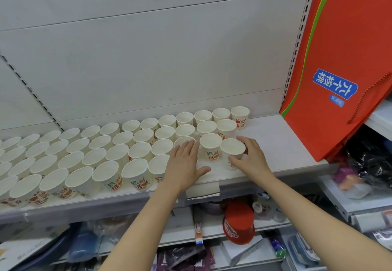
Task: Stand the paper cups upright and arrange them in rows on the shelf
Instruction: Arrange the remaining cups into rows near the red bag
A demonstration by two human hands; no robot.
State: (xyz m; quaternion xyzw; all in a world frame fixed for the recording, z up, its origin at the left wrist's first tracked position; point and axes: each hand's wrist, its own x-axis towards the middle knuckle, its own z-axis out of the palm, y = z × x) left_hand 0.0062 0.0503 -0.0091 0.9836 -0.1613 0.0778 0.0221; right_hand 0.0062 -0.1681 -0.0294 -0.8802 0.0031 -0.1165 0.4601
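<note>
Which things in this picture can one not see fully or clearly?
- Head view: white paper cup behind the left hand, mostly hidden by it.
- Rows of white paper cups, cut off by the left edge.
- Items beside the red plastic bucket below, blurred.
- Right hand covers its cup's side.

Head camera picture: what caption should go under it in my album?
Right hand grips a paper cup; left hand lies flat among cup rows on the shelf.

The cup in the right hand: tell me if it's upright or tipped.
Upright. The paper cup stands on the shelf with its open rim facing up, and the right hand curls its fingers around it.
</note>
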